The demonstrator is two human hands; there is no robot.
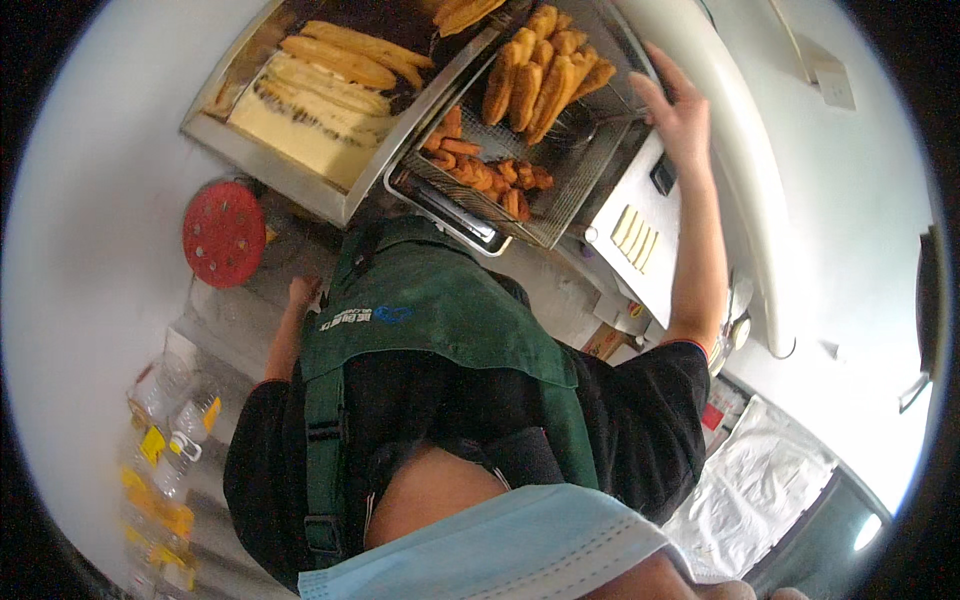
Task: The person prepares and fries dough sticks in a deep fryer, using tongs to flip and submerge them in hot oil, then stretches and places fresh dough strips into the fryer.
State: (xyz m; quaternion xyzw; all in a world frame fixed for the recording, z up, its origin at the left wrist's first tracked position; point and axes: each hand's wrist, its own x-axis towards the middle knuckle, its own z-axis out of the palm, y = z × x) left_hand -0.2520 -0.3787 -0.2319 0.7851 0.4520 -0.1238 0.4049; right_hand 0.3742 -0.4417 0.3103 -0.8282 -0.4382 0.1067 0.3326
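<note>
My right hand is raised at the far right corner of a wire basket, its fingers apart and nothing seen between them. Upright golden fried dough sticks stand in the basket, with smaller, darker fried dough pieces nearer me. Below that hand, a white board carries several pale raw dough strips and a black phone-like device. My left hand hangs low beside my green apron; it is small and blurred, so its grip is unclear.
Left of the basket, a metal fryer holds foamy oil with long dough sticks in it. A metal tray juts out near my waist. At left are a red perforated stool and several plastic bottles on the floor.
</note>
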